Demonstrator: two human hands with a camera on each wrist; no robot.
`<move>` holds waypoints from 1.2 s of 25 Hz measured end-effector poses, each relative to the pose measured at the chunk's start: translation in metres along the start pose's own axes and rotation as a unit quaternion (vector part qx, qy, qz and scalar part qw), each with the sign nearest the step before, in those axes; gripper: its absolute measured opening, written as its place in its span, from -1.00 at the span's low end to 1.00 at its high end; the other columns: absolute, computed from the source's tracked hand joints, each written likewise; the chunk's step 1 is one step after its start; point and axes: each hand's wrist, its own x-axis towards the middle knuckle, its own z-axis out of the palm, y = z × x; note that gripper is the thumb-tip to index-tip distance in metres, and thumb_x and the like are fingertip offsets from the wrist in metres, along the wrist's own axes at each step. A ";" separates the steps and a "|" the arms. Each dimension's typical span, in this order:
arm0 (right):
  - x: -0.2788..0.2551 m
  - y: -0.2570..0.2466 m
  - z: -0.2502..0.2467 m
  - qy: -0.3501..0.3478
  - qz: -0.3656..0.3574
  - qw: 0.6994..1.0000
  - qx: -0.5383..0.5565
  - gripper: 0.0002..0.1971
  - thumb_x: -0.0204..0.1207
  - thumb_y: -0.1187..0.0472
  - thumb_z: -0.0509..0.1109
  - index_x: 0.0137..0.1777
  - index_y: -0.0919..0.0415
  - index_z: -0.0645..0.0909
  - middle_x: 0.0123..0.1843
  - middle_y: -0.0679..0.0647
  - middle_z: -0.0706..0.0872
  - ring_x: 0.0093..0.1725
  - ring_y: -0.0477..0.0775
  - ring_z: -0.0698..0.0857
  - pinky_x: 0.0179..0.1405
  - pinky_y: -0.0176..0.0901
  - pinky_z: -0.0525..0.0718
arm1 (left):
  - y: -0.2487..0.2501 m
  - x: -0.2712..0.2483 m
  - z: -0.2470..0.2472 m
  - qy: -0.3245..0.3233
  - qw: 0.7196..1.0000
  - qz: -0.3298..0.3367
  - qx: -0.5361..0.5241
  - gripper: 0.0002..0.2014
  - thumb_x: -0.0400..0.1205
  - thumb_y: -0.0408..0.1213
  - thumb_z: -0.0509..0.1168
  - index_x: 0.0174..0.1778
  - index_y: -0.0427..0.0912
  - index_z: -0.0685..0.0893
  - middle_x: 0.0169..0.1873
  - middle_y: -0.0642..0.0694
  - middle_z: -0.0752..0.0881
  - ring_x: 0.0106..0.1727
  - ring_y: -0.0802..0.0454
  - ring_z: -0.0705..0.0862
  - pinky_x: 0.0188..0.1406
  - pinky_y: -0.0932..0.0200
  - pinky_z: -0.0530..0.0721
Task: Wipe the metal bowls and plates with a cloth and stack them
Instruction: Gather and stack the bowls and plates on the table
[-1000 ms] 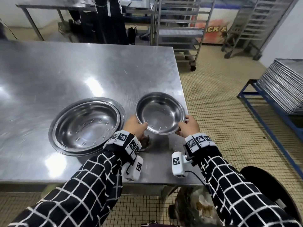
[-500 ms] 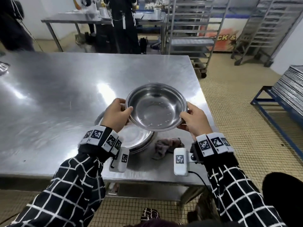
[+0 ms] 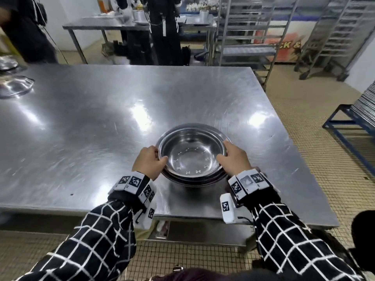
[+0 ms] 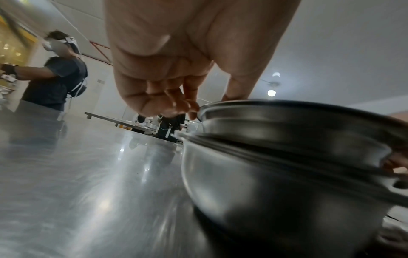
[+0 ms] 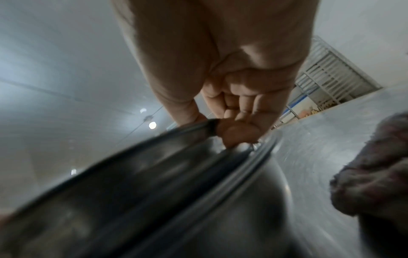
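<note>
Both hands pinch the shiny round steel bowl [image 3: 191, 153] by opposite rims, left hand [image 3: 149, 164], right hand [image 3: 233, 161], nesting it into larger bowls [image 4: 276, 183] near the steel table's [image 3: 101, 118] front edge. I judge it light, stiff, slippery; rims grip best.

Ahead of you and to your left the table [image 3: 91, 126] lies bare, so your hands have wide room there. The bowl stack [image 3: 192, 157] sits between your hands, the cloth [image 5: 375, 165] lies just right of it, and more metalware [image 3: 15, 86] crowds the far left edge.
</note>
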 end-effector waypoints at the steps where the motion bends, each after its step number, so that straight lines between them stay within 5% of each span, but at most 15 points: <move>1: 0.000 0.000 0.004 0.010 -0.008 0.999 -0.035 -0.75 0.52 0.29 0.29 0.18 0.14 0.60 -0.17 0.03 0.65 -0.16 0.03 0.62 -0.16 -0.21 0.49 | -0.004 0.000 0.004 -0.001 1.000 -0.002 0.024 -0.65 0.56 -0.08 0.35 0.13 -0.24 0.61 0.01 -0.19 0.59 0.10 -0.15 0.59 0.04 0.00 0.59; 4: 0.000 0.002 0.011 0.052 0.017 0.993 -0.105 -0.68 0.55 0.21 0.31 0.30 0.09 0.55 0.10 0.14 0.60 0.11 0.16 0.63 0.00 -0.09 0.54 | -0.012 0.000 0.015 0.005 0.997 -0.048 0.065 -0.46 0.51 0.03 0.36 0.35 -0.11 0.47 0.29 -0.23 0.38 0.38 -0.23 0.34 0.29 -0.14 0.47; 7: 0.002 0.007 0.012 0.067 0.101 0.990 -0.071 -0.47 0.51 0.05 0.40 0.47 0.07 0.40 0.33 0.19 0.39 0.28 0.22 0.53 0.16 0.00 0.49 | -0.024 0.013 0.021 -0.023 0.996 -0.077 -0.044 -0.31 0.48 -0.04 0.42 0.49 -0.15 0.33 0.36 -0.27 0.38 0.35 -0.23 0.45 0.32 -0.11 0.50; 9: 0.004 0.007 0.012 0.048 0.157 0.986 -0.024 -0.36 0.48 0.00 0.43 0.51 0.16 0.32 0.39 0.21 0.39 0.27 0.21 0.54 0.11 -0.08 0.43 | -0.028 0.023 0.024 -0.071 0.976 -0.124 -0.165 -0.38 0.44 -0.12 0.45 0.39 -0.16 0.41 0.22 -0.26 0.60 0.10 -0.19 0.68 -0.01 -0.06 0.72; 11: 0.007 0.003 0.013 0.030 0.182 0.983 -0.004 -0.33 0.47 0.01 0.43 0.51 0.23 0.29 0.40 0.24 0.47 0.27 0.23 0.55 0.10 -0.09 0.46 | -0.028 0.028 0.026 -0.099 0.951 -0.172 -0.236 -0.56 0.43 -0.19 0.44 0.18 -0.18 0.50 -0.04 -0.24 0.69 -0.22 -0.12 0.71 -0.36 0.06 0.72; 14: 0.006 0.001 0.016 0.008 0.209 0.977 0.037 -0.24 0.51 0.08 0.41 0.62 0.16 0.12 0.50 0.24 0.44 0.38 0.29 0.52 0.29 -0.01 0.48 | -0.024 0.024 0.029 -0.101 0.938 -0.178 -0.279 -0.64 0.47 -0.26 0.42 0.08 -0.24 0.45 -0.28 -0.23 0.58 -0.52 -0.03 0.54 -0.60 0.18 0.54; 17: -0.006 0.007 0.017 -0.006 0.232 0.969 0.084 -0.21 0.50 0.11 0.40 0.64 0.05 0.05 0.52 0.22 0.42 0.39 0.32 0.50 0.33 0.04 0.46 | -0.026 0.008 0.033 -0.093 0.931 -0.184 -0.302 -0.60 0.50 -0.26 0.41 0.12 -0.22 0.36 -0.34 -0.19 0.51 -0.59 0.00 0.46 -0.69 0.27 0.40; 24: -0.069 0.018 0.018 -0.035 0.214 0.971 0.097 -0.31 0.47 0.12 0.41 0.55 0.18 0.20 0.37 0.20 0.55 0.31 0.27 0.56 0.32 -0.03 0.46 | -0.038 -0.070 0.031 -0.059 0.949 -0.177 -0.252 -0.52 0.48 -0.11 0.42 0.18 -0.13 0.33 -0.15 -0.19 0.64 -0.31 -0.08 0.68 -0.40 0.09 0.71; 27: -0.110 0.020 0.008 -0.037 0.190 0.977 0.088 -0.35 0.53 0.16 0.38 0.56 0.21 0.20 0.17 0.07 0.45 0.29 0.22 0.52 0.24 -0.12 0.42 | -0.041 -0.116 0.031 -0.057 0.947 -0.196 -0.250 -0.40 0.30 0.07 0.42 0.15 -0.06 0.34 -0.09 -0.18 0.67 -0.15 -0.20 0.73 -0.11 -0.18 0.77; 30: -0.157 0.033 0.004 -0.051 0.169 0.977 0.123 -0.40 0.53 0.21 0.37 0.52 0.23 0.21 0.11 0.04 0.46 0.05 0.08 0.49 0.07 -0.19 0.39 | -0.041 -0.166 0.034 -0.039 0.943 -0.205 -0.261 -0.50 0.45 -0.06 0.45 0.17 -0.09 0.36 -0.12 -0.12 0.66 -0.12 -0.15 0.73 0.02 -0.21 0.74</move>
